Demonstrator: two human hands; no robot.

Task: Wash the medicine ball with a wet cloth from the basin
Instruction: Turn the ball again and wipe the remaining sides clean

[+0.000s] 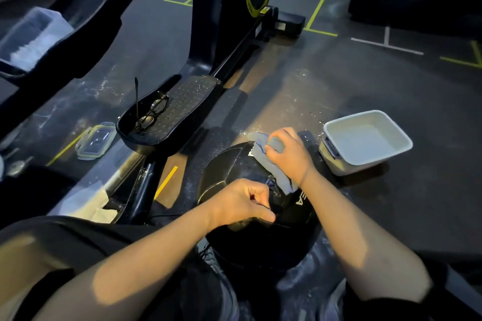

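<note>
On the gym floor right between your knees sits the one medicine ball (242, 180), black with pale seams and some white lettering on its right side. Your right hand (289, 155) is on the far top of it, fingers curled round a single pale blue cloth (273, 164) that trails down over the ball toward you. Your left hand (242, 204) rests on the near top of the ball with fingers curled in (looks like it's pinching a dark bit of lacing or thread there, can't tell for sure). One white basin (365, 141) stands on the floor just right of the ball, near your right hand, with water in it. Off to the left, one pair of glasses (152, 112) lies on the one black pedal (169, 117) of the exercise machine, and one clear lid with green clips (96, 139) lies flat on the floor just left of that pedal.
</note>
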